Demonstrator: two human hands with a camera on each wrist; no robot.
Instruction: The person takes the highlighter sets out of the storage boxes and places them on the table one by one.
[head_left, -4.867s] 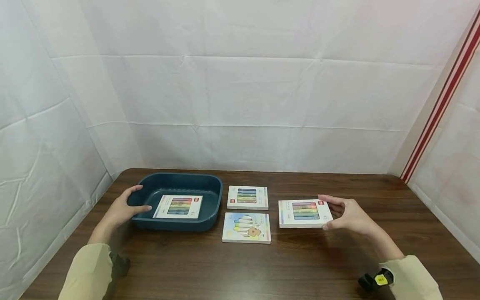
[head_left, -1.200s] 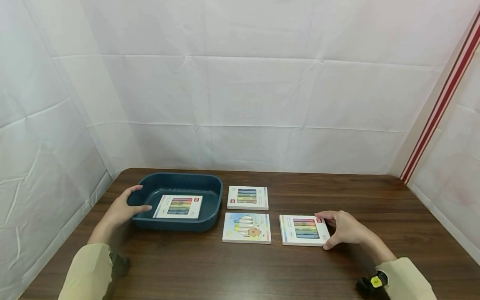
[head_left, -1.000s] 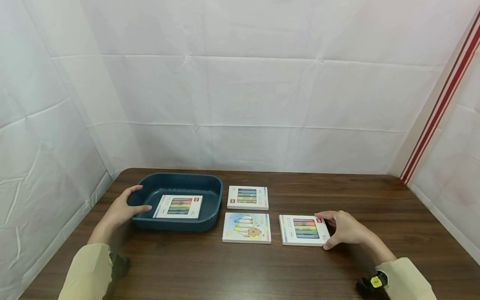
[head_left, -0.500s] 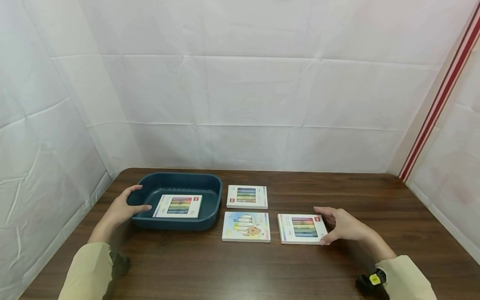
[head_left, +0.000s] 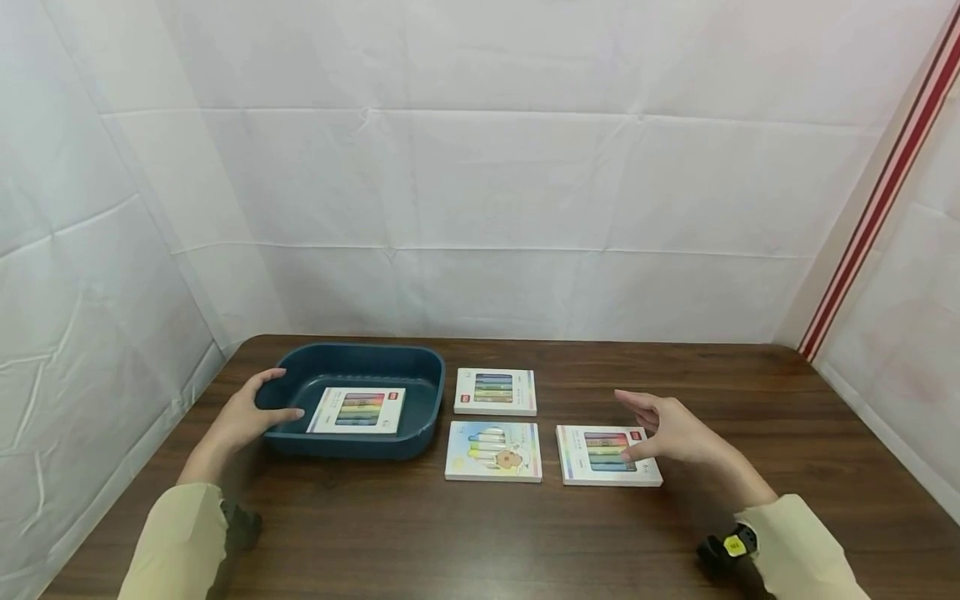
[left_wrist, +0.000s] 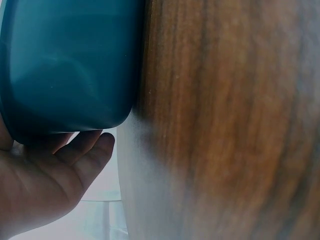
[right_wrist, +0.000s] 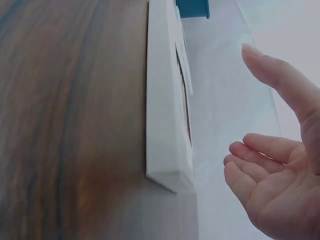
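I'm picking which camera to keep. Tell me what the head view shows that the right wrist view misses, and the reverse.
Only the head view shows the left hand gripping the teal tray's rim, the box inside the tray, and two more boxes on the table. Only the right wrist view shows the nearest box's thin side edge and the clear gap to the fingers. Both show the open right hand beside that box.

two crayon boxes (head_left: 494, 392) (head_left: 492, 452) lie flat on the brown wooden table (head_left: 480, 533).
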